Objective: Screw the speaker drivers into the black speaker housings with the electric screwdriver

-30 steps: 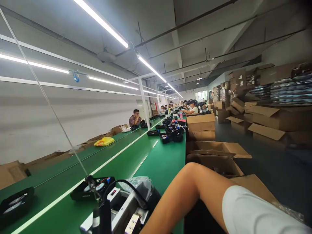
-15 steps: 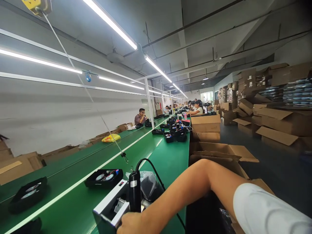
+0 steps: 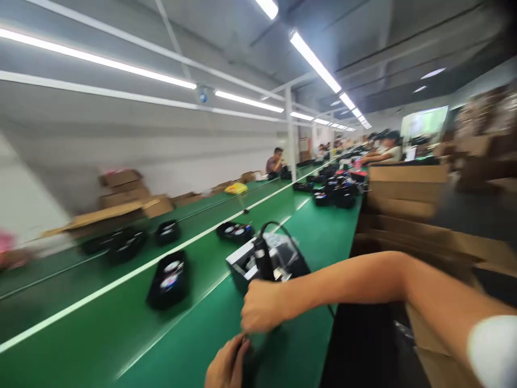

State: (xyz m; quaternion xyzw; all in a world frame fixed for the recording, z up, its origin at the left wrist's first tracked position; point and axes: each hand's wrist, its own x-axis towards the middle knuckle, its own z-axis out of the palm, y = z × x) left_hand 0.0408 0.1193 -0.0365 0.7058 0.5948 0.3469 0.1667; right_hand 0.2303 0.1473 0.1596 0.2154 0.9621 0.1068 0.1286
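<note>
The right hand (image 3: 262, 307) sits at lower centre of the frame, its arm reaching in from the lower right with a white sleeve (image 3: 495, 353) at the edge; it is closed around the lower end of a black cylindrical handpiece (image 3: 262, 260), which stands nearly upright above the fist; a black cord (image 3: 278, 227) arcs from the handpiece's top over a white-edged open case (image 3: 283, 257), and the case lies on the green conveyor belt (image 3: 189, 345) just behind the hand; the left hand (image 3: 226, 364) comes up from the bottom edge, just below the right hand and near it; its fingers (image 3: 238, 345) meet a thin dark strand, but blur hides whether they are clamped on it, so I cannot tell; at left of centre, a black pouch with round silver dials (image 3: 168, 279) lies on the belt, and a similar pouch (image 3: 234, 231) sits just beyond the case; more black units (image 3: 335, 194) crowd the belt further up, near centre right; cardboard boxes (image 3: 406, 186) are stacked along the right side; across the belt, upper centre, a seated co-worker (image 3: 274, 163) faces the line, and another (image 3: 385, 153) leans over it at upper right; a yellow bag (image 3: 236, 188) lies on the far belt
</note>
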